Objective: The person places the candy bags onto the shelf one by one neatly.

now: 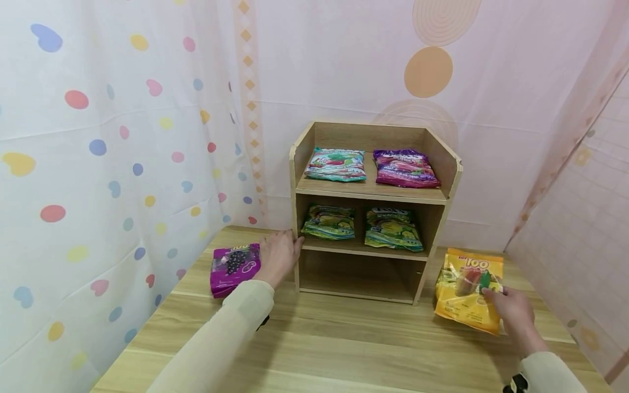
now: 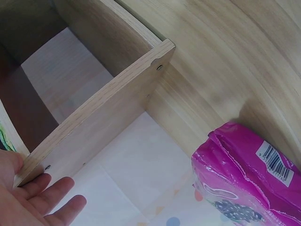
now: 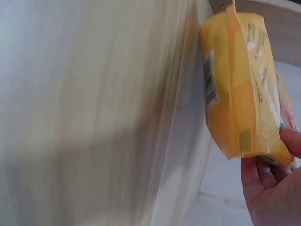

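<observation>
My left hand [image 1: 280, 254] holds the left side panel of a small wooden shelf [image 1: 357, 250]. In the left wrist view, the thumb lies inside the panel's edge [image 2: 101, 106] and the fingers [image 2: 52, 190] outside. Beside that hand a purple candy bag [image 1: 231, 273] with a dark grape picture lies on the table. Over at the right, my right hand [image 1: 516, 314] pinches a yellow candy bag [image 1: 469, 305] by its right side, thumb on the front. The right wrist view shows this yellow bag [image 3: 230, 84] edge-on, fingers behind it. Another bag [image 1: 445, 274] peeks out behind it.
On the top tier lie a teal-and-white bag [image 1: 336, 165] and a purple-red bag [image 1: 407, 168]. Two green-yellow bags [image 1: 329, 222] [image 1: 393, 228] occupy the middle tier. Patterned curtains [image 1: 123, 136] hang around the wooden table [image 1: 354, 344].
</observation>
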The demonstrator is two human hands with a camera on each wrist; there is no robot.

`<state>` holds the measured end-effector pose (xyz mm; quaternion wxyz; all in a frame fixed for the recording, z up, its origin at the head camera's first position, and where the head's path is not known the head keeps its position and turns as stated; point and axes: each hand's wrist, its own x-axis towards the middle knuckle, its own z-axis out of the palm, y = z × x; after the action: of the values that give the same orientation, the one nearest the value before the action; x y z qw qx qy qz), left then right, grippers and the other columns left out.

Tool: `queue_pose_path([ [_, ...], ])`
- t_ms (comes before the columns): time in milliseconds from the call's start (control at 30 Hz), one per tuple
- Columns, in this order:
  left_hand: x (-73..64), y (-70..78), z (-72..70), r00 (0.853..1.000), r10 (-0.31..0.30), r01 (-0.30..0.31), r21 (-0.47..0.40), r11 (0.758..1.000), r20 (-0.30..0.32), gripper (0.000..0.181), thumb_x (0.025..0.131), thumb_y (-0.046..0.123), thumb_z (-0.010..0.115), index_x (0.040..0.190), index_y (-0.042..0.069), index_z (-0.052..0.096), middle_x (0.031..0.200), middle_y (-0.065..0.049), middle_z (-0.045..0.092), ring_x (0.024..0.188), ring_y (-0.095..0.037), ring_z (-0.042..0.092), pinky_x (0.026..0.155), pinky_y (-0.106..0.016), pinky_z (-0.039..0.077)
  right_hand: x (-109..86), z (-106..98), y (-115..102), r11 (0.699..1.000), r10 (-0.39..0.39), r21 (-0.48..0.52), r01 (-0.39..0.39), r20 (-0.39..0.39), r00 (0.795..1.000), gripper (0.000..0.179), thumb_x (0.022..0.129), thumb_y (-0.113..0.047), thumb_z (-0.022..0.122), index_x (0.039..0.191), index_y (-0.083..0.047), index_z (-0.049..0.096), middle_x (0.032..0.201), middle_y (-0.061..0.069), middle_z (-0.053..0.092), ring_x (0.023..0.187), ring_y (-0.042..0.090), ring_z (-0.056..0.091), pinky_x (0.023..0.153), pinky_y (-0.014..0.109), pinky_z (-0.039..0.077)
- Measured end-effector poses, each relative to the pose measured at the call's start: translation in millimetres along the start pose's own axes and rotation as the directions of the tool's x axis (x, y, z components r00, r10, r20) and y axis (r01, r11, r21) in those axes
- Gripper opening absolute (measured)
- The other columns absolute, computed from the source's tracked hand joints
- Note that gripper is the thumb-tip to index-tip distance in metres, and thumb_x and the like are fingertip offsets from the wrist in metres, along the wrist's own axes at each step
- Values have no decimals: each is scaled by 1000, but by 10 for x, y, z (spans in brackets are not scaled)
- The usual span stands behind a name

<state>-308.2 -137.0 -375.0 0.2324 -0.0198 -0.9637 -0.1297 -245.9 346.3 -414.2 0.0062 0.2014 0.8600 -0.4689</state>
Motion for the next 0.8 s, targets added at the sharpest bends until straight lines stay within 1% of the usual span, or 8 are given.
queue_pose_path([
  [33,-3,1,-1,1000,1,-1,-4,1000,-4,34,102,36,55,89,7,64,98,-16,70,99,-36,63,92,-57,42,-18,12,-5,1000,-12,-11,12,-36,999,67,102,-42,49,139,13,43,139,36,41,120,47,43,97,60,38],
  [100,-9,4,-3,1000,5,-5,-11,1000,-12,33,102,36,55,87,7,63,96,-16,70,97,-36,63,91,-57,42,-51,29,-2,999,-37,-27,34,-103,994,51,101,-39,51,110,11,57,107,32,55,94,37,51,78,49,46],
  [167,-14,6,-9,1000,4,-4,-13,1000,-12,33,102,36,55,87,7,63,96,-16,69,97,-36,63,92,-57,42,-90,44,11,998,-57,-16,55,-165,985,43,101,-35,53,83,4,51,80,19,51,74,27,48,62,39,42],
  [233,-16,6,-8,1000,2,-2,-13,1000,-10,33,102,36,55,87,7,63,97,-16,69,98,-36,63,92,-57,41,-130,60,23,997,-67,16,73,-217,974,43,100,-33,54,72,-7,36,66,5,36,61,18,38,52,32,33],
  [400,-18,-3,-5,1000,-4,4,-8,1000,-12,34,102,36,54,90,6,64,98,-16,70,98,-36,63,92,-56,42,-219,73,7,991,-75,81,102,-286,955,46,100,-37,56,71,-9,35,61,0,34,54,14,35,45,30,32],
  [600,-18,-7,-8,1000,-4,4,-9,1000,-20,34,102,35,55,88,6,64,97,-16,70,97,-36,64,90,-56,42,-277,85,-13,982,-114,100,159,-355,928,45,98,-47,57,84,-4,53,61,-1,38,57,14,36,46,30,31],
  [700,-18,-2,-11,1000,-5,5,-13,1000,-18,34,102,35,55,90,5,64,98,-16,70,97,-36,64,90,-56,42,-301,114,-9,968,-146,128,217,-416,897,43,97,-45,60,85,-5,55,60,-2,40,58,12,37,46,28,31],
  [800,-19,2,-12,1000,-5,5,-15,1000,-16,34,102,36,55,91,5,65,98,-16,70,97,-36,63,90,-56,42,-319,148,0,942,-187,156,297,-492,850,42,97,-37,64,75,-3,51,57,-5,41,56,9,38,44,25,31],
])
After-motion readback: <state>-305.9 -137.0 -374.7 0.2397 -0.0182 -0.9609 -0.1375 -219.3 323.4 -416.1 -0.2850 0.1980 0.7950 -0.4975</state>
